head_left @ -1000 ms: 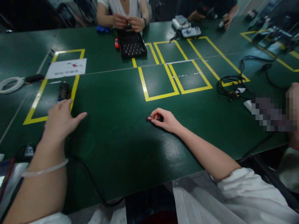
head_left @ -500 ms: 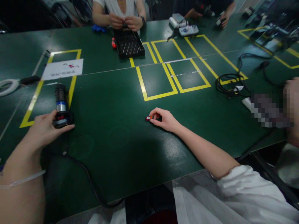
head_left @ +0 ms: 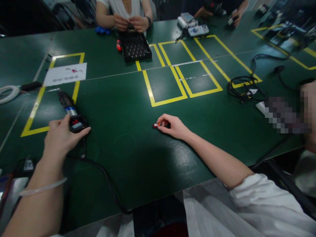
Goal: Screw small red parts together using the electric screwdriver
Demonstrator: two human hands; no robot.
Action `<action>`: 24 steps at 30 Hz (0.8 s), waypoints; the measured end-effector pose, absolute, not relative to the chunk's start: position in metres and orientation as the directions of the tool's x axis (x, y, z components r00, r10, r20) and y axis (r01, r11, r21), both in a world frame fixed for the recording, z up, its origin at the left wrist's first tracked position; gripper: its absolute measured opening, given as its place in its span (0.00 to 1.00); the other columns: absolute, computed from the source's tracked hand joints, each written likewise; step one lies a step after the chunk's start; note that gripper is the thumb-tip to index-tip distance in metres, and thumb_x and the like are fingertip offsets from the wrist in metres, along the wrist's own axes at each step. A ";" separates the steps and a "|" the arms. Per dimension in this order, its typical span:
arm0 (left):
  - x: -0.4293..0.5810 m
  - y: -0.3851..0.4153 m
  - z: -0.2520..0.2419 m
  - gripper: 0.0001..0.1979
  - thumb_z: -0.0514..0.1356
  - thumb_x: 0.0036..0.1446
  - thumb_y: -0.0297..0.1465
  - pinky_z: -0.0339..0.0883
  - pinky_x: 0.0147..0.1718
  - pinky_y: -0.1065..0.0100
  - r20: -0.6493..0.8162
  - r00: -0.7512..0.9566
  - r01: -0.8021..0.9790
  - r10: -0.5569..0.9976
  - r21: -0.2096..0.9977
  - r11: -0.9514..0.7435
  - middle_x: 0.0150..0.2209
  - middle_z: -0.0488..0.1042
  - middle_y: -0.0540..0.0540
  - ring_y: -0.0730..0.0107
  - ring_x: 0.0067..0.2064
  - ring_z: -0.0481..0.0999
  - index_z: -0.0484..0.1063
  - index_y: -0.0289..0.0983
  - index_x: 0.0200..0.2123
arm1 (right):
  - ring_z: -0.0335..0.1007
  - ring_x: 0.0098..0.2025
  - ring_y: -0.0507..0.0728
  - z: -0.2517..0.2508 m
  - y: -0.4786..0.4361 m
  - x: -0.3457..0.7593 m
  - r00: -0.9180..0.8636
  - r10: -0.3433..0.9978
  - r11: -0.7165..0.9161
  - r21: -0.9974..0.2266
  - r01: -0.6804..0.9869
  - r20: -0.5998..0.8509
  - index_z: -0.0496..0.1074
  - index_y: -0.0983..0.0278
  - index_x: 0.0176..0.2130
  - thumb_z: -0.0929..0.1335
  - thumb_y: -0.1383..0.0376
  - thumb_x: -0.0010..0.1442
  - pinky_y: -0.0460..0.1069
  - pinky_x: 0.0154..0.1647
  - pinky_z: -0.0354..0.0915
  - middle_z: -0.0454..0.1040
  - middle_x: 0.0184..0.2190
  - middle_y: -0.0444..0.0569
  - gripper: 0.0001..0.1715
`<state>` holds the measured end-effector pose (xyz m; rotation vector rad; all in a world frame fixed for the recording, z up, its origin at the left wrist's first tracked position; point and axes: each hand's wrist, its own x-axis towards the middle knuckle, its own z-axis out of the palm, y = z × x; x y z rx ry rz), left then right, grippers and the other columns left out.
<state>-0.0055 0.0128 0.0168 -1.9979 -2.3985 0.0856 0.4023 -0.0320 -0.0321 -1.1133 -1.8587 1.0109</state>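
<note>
At the left, my left hand (head_left: 60, 133) grips the near end of a black cylindrical device (head_left: 71, 110) between thumb and fingers. The device has a blue and silver band, and red shows in its near end. It lies tilted, and a black cable (head_left: 108, 179) runs from beside it to the table's front edge. Near the middle of the table, my right hand (head_left: 172, 125) pinches a small red, white and orange piece (head_left: 155, 125) at the table surface. My fingertips partly cover that piece, and it is too small to name.
A green table (head_left: 118, 131) bears yellow tape outlines (head_left: 170, 100). A printed sheet (head_left: 65, 75) lies at the left, a coiled black cable (head_left: 238, 90) at the right. Across the table, a person's hands (head_left: 129, 24) work above a black tray (head_left: 138, 57). Another person's arm (head_left: 309, 112) is at right.
My left hand has moved right with the black device, whose near end has swung right so it lies more tilted. The cable shifted too. My right hand has barely moved.
</note>
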 end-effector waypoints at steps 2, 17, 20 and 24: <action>0.007 0.006 0.018 0.39 0.54 0.56 0.58 0.70 0.47 0.58 -0.006 -0.125 0.989 0.992 -0.077 0.124 0.52 0.64 0.40 0.50 0.53 0.69 0.58 0.41 0.63 | 0.69 0.32 0.50 -0.033 -0.032 0.402 -0.358 0.914 0.319 -0.886 0.336 0.193 0.71 0.64 0.40 0.69 0.68 0.59 0.47 0.37 0.64 0.75 0.33 0.44 0.07; 0.153 -0.027 0.003 0.42 0.62 0.55 0.46 0.74 0.41 0.58 0.047 0.337 0.933 0.940 0.113 -0.340 0.56 0.65 0.35 0.49 0.55 0.71 0.53 0.37 0.68 | 0.69 0.34 0.52 -0.033 -0.032 0.402 -0.330 0.909 0.372 -0.855 0.361 0.256 0.70 0.64 0.39 0.68 0.69 0.57 0.47 0.37 0.63 0.73 0.33 0.44 0.07; 0.181 -0.031 0.001 0.42 0.63 0.55 0.44 0.75 0.42 0.59 0.062 0.401 0.900 0.914 0.159 -0.406 0.56 0.65 0.36 0.51 0.55 0.71 0.53 0.36 0.68 | 0.69 0.34 0.52 -0.033 -0.032 0.403 -0.309 0.914 0.378 -0.833 0.404 0.264 0.69 0.63 0.38 0.68 0.70 0.56 0.47 0.37 0.63 0.72 0.32 0.44 0.07; 0.200 -0.035 -0.001 0.40 0.63 0.56 0.42 0.74 0.43 0.60 0.082 0.452 0.865 0.888 0.202 -0.459 0.56 0.66 0.36 0.52 0.55 0.71 0.54 0.37 0.68 | 0.68 0.33 0.52 -0.033 -0.031 0.405 -0.259 0.929 0.361 -0.806 0.470 0.265 0.67 0.63 0.36 0.68 0.70 0.55 0.47 0.37 0.63 0.70 0.31 0.43 0.07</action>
